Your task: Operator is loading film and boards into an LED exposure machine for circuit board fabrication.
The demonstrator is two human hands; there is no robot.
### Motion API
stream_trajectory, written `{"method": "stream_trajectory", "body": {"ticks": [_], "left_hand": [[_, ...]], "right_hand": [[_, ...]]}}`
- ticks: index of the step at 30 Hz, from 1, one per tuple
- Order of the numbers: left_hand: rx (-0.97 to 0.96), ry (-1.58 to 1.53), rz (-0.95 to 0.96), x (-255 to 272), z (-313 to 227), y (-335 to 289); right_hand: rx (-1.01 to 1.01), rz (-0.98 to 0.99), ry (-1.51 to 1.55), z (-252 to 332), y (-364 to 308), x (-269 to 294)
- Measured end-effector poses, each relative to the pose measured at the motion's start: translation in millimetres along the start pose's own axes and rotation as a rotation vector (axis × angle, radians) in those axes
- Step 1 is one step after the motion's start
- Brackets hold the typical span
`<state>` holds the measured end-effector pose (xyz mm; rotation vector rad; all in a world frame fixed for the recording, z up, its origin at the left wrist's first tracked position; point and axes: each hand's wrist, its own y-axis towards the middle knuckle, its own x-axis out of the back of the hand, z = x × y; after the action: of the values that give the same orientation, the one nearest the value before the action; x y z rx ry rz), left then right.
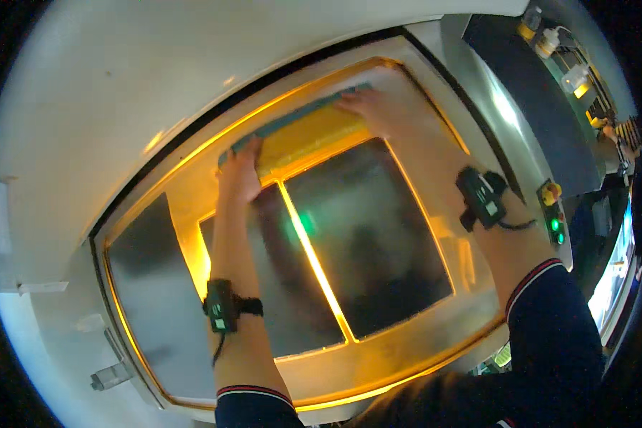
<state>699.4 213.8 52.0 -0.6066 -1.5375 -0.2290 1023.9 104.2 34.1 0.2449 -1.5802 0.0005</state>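
A long yellow strip (307,137) with a blue-green far edge lies across the far part of a lit, amber-glowing work bed (471,257). At its left end my left hand (241,175) holds it, fingers bent over the blue-green edge. My right hand (372,110) grips the strip near its right end, somewhat blurred. What the strip is made of cannot be told. Just nearer than it lie two dark rectangular panels, a left one (292,285) partly covered by my left forearm and a right one (371,235), with a bright gap between them.
A grey panel (150,271) fills the bed's left part. Beyond the raised frame on the right sits a control box (555,214) with a yellow-and-red knob and green lights. Several bottles (547,43) stand at the far right. A metal latch (112,376) sits at lower left.
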Motion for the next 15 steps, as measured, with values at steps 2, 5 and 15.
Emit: {"method": "stream_trajectory", "body": {"ticks": [2, 5, 15], "left_hand": [[-0.094, -0.065, -0.038, 6, 14, 32], [-0.072, 0.026, -0.114, -6, 29, 28], [-0.12, 0.078, 0.205, -13, -71, -268]], "right_hand": [[-0.067, 0.043, 0.093, -6, 20, -1], [-0.036, -0.06, 0.142, -5, 29, -3], [0.095, 0.246, 0.068, 100, -248, 57]]}}
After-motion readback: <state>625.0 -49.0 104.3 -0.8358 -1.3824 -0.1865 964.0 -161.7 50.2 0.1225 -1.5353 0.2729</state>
